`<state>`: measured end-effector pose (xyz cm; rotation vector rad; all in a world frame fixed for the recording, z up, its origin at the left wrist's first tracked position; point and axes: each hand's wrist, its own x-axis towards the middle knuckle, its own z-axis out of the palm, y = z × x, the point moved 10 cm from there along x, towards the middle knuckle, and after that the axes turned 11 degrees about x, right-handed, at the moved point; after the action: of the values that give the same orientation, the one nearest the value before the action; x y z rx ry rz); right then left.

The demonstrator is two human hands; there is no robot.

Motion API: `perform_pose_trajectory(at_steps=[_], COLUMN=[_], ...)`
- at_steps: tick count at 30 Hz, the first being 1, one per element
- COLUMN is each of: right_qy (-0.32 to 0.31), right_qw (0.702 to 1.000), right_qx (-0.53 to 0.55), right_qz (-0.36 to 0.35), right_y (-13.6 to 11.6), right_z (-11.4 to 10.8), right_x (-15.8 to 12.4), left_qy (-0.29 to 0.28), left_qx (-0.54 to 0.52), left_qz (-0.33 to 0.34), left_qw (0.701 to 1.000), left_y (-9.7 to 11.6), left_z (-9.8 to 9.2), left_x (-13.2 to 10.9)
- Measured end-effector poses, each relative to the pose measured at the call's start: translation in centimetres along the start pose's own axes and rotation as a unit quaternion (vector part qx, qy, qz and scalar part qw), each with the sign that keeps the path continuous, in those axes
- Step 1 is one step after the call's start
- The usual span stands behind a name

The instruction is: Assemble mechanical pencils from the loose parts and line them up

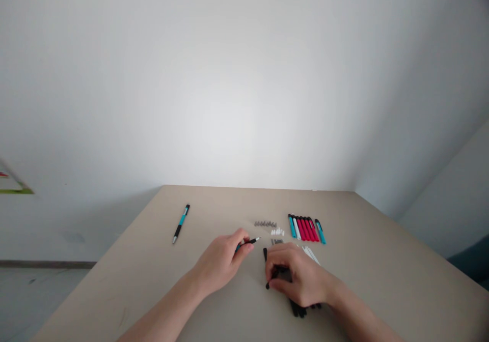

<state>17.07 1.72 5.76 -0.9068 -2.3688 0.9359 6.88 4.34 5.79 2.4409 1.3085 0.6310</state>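
Near the middle of the table, my left hand [225,255] is closed around a partly built pen [248,243]. A bit of blue barrel, a black section and a pale tip stick out past its fingers toward the right. My right hand [300,276] is curled over a group of black tube-like pen grips [298,309], with thumb and fingers pinching one black pen grip [269,282]. Part of the group is hidden beneath the palm. Behind the right hand lie white refill-like sticks [311,254] and small grey metal pieces [277,241].
A complete blue and black pen [181,225] lies on the left of the table [145,281]. Further back are a row of springs [265,224], small white pieces [278,232] and pen barrels [307,228] in pink, blue and white. A white wall [244,103] borders the far edge.
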Motion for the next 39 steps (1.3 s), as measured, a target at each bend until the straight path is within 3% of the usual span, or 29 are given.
perform_pose_trajectory(at_steps=[11, 25, 27, 33, 39], right_qy=[-0.100, -0.112, -0.089, 0.072, 0.063], right_qw=[0.995, 0.993, 0.996, 0.996, 0.995], right_qx=[0.030, 0.030, 0.013, -0.055, -0.072], right_qz=[-0.007, -0.003, -0.013, -0.004, 0.009], right_y=[0.2, 0.1, 0.1, 0.2, 0.9], right_z=[1.9, 1.8, 1.3, -2.2, -1.8], right_x=[-0.5, -0.9, -0.8, -0.3, 0.2], left_qy=[-0.001, -0.003, -0.005, -0.009, -0.004], left_qx=[-0.003, -0.008, -0.010, -0.026, -0.016], left_qz=[0.019, 0.012, 0.008, 0.008, 0.014], left_qw=[1.000, 1.000, 1.000, 1.000, 1.000], left_y=[0.4, 0.0, -0.1, 0.2, 0.3], left_z=[0.0, 0.2, 0.3, 0.2, 0.1], left_x=[0.0, 0.0, 0.0, 0.0, 0.0])
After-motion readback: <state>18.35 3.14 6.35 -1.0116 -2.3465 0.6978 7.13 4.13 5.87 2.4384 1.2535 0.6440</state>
